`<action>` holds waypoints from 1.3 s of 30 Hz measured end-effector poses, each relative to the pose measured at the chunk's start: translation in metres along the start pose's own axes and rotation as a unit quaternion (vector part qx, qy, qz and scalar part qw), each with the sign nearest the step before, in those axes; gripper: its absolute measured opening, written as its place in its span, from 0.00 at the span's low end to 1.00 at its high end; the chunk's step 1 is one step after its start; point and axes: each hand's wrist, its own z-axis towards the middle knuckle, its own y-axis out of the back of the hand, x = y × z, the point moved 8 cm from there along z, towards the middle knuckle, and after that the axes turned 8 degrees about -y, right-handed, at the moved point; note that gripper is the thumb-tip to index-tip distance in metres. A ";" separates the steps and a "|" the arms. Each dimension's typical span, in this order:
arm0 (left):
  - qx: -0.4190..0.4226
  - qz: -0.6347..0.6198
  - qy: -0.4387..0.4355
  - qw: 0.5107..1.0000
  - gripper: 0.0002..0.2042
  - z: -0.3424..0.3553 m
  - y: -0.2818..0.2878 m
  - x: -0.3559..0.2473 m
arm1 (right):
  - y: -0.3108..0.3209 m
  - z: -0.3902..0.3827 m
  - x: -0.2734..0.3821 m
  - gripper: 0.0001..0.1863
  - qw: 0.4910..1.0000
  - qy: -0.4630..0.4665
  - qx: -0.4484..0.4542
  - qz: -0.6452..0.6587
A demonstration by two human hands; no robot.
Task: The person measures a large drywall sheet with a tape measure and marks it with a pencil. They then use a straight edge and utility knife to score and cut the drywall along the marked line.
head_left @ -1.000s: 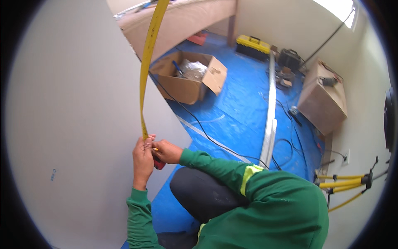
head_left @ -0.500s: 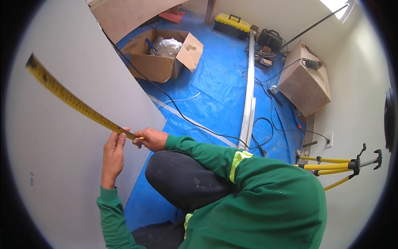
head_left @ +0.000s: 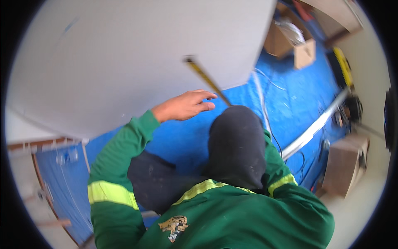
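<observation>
A yellow tape measure blade sticks out from behind my raised knee, and its dark end lies in front of a large pale board. My left hand is beside the blade with fingers stretched out and thumb apart, holding nothing. A small gap shows between its fingertips and the blade. My right forearm passes behind the knee. The knee hides my right hand, so what it holds does not show.
Blue sheeting covers the floor. On the right lie a long metal profile, a cable and a wooden box. Farther off stand an open cardboard box and a yellow-lidded toolbox.
My left hand has let go of the tape blade and opened. My right hand has gone out of sight behind the knee. The whole view has swung left, with some blur.
</observation>
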 end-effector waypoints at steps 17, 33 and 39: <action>0.060 0.090 0.148 0.983 0.31 -0.135 0.038 0.086 | -0.008 0.017 -0.102 0.20 0.994 -0.095 -0.033 -0.051; 0.090 0.111 0.214 0.966 0.29 -0.138 0.035 0.085 | 0.013 0.048 -0.137 0.19 0.988 -0.117 -0.085 -0.058; 0.025 0.132 0.108 0.985 0.26 -0.133 0.026 0.031 | 0.105 0.084 0.013 0.19 0.958 -0.003 -0.276 -0.077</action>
